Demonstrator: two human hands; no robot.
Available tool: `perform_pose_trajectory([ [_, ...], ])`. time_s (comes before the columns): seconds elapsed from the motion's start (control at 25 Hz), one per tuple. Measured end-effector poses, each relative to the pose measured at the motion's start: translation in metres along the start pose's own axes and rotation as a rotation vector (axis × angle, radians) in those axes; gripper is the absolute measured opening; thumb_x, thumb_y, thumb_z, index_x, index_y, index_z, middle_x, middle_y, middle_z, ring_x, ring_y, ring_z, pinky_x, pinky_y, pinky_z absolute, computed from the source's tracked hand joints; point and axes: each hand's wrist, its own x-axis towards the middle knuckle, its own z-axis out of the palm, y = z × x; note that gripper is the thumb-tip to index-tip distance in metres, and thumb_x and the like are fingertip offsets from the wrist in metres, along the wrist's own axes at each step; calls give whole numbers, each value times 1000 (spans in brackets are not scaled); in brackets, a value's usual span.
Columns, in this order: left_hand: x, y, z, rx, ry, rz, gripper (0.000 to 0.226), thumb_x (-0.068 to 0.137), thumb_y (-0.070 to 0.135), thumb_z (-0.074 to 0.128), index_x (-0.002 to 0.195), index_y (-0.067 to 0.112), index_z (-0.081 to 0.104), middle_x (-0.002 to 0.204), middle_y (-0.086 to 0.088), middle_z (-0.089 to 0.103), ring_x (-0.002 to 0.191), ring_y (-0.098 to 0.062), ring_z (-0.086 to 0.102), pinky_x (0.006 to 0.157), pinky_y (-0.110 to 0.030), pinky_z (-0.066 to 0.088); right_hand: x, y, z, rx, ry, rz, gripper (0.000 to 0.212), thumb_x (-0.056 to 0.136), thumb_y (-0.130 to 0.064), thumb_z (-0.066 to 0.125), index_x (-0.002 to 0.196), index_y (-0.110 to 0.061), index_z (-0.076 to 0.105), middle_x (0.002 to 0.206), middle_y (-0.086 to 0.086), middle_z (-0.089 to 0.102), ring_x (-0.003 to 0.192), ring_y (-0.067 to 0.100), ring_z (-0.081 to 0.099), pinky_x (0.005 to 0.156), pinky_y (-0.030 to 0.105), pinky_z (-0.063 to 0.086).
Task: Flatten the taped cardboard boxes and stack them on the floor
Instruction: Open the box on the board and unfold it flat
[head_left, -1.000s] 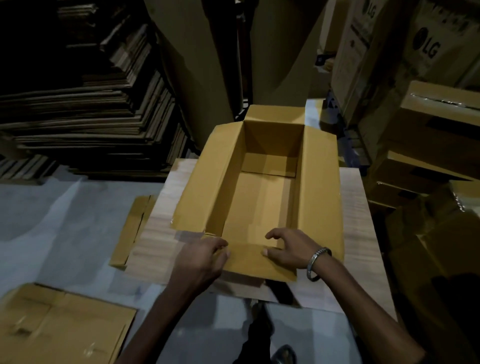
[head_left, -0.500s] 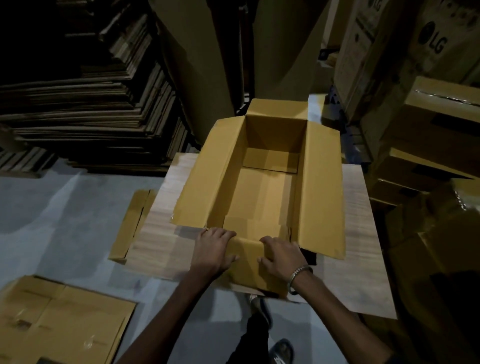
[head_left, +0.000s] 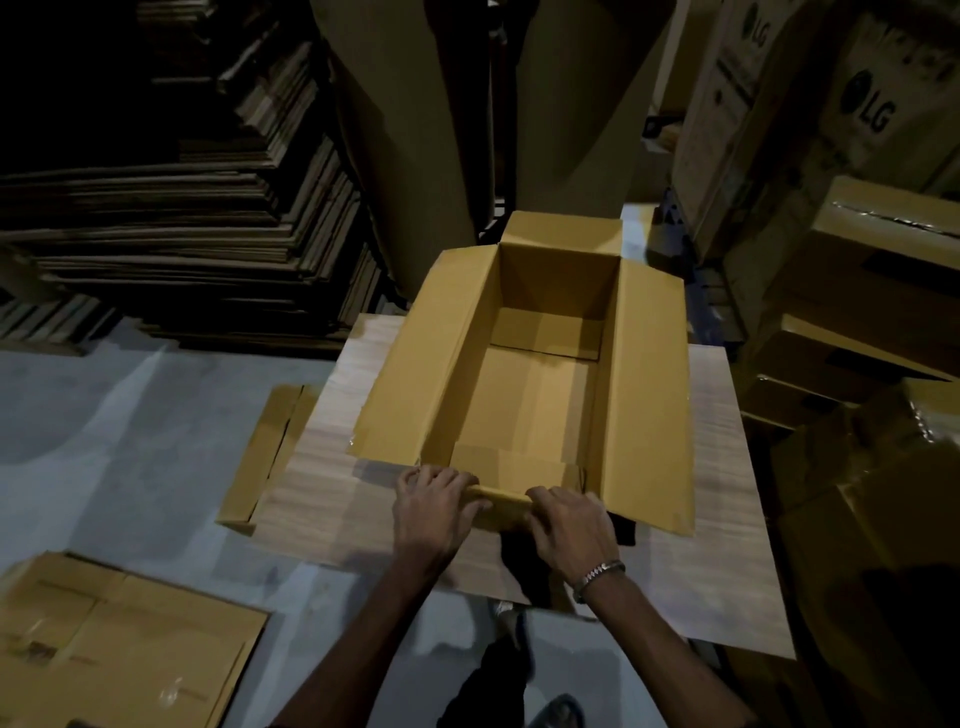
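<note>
Head view: both hands, left hand (head_left: 434, 506) and right hand (head_left: 569, 527), fingers curled, pinch the smooth rectangular cardboard box's (head_left: 535, 374) folded near flap.

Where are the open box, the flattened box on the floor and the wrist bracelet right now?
open box (head_left: 540, 395): head view, on its inner bottom panel.
flattened box (head_left: 119, 644): head view, lower left, on its flat top face.
bracelet (head_left: 598, 573): head view, on the metal band at the right wrist.
</note>
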Motion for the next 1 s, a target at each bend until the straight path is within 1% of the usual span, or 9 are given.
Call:
perform_pose_trajectory([
  [0.12,-7,-14,1,-218,158,58,32,96,58,63,112,33,75,118,15,72,123,-15,58,102,-46,45,-3,-3,-13,53,-116,47,61,88,-65,56,141,-34,52,131,-7,61,125,18,55,101,43,42],
  [0.24,2,-30,-6,-302,290,-30,44,92,53,67,124,23,73,132,2,69,129,-25,57,105,-44,43,-7,2,-35,5,-82,104,91,75,-81,57,153,-38,40,163,-1,35,154,24,24,119,54,29],
  [0.32,21,-41,-13,-313,230,-160,61,92,55,66,140,17,61,142,-7,61,136,-30,51,111,-48,40,-1,10,-49,-27,-120,276,112,68,-88,61,161,-38,23,172,5,11,159,28,4,123,57,18],
  [0.44,64,-59,-12,-328,-49,-310,91,91,63,67,159,12,35,160,-17,41,149,-36,35,119,-51,34,18,14,-54,185,-246,626,151,51,-92,72,165,-31,-7,172,10,-15,158,34,-13,125,57,13],
  [0.52,90,-61,-8,-402,-253,-366,99,90,61,70,163,11,26,160,-22,39,147,-40,38,117,-49,38,34,14,-54,354,-321,734,169,37,-85,83,161,-33,-20,172,12,-15,159,38,-3,125,57,22],
  [0.6,102,-57,-3,-573,-370,-406,85,94,46,71,162,15,30,148,-18,56,131,-37,57,102,-41,50,43,16,-59,456,-374,733,177,30,-74,90,160,-36,-24,172,12,1,155,40,20,118,54,37],
  [0.68,104,-60,1,-646,-390,-393,67,96,32,67,156,24,39,131,-10,69,112,-33,67,85,-36,53,48,16,-61,460,-385,692,180,22,-74,87,159,-39,-24,168,10,15,148,38,35,112,51,45],
  [0.8,103,-70,2,-641,-424,-368,59,96,27,60,151,32,43,121,-7,72,103,-33,69,83,-37,55,53,18,-59,456,-381,680,181,17,-77,85,159,-40,-21,166,9,20,145,35,39,108,49,48],
  [1.0,100,-74,-9,-684,-462,-359,60,91,20,57,149,31,48,115,-6,72,99,-31,67,84,-39,55,57,23,-58,459,-354,628,165,41,-57,98,162,-39,-12,168,4,20,148,33,34,112,47,45],
])
